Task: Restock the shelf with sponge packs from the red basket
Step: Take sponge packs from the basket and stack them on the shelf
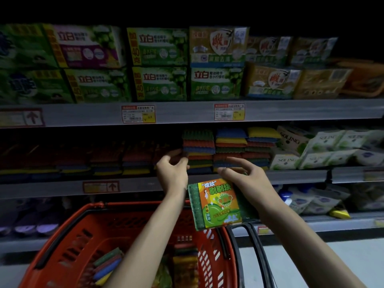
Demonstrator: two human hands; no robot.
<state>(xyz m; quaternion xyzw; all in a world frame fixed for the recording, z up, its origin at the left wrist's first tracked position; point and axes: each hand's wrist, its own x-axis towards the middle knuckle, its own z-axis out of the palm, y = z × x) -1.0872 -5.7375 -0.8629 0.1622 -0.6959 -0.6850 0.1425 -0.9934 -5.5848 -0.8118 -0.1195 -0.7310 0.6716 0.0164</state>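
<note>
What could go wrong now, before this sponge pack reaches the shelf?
The right hand holds the sponge pack with some fingers straight, so it may slip and fall toward the red basket. The left hand touches a tall sponge stack; a push might topple it.

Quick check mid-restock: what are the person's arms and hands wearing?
Nothing visible. Left hand and right hand are ungloved; left forearm and right forearm are bare to the frame edge, no sleeve in view. No watch, bracelet or ring shows, though the light is dim.
</note>
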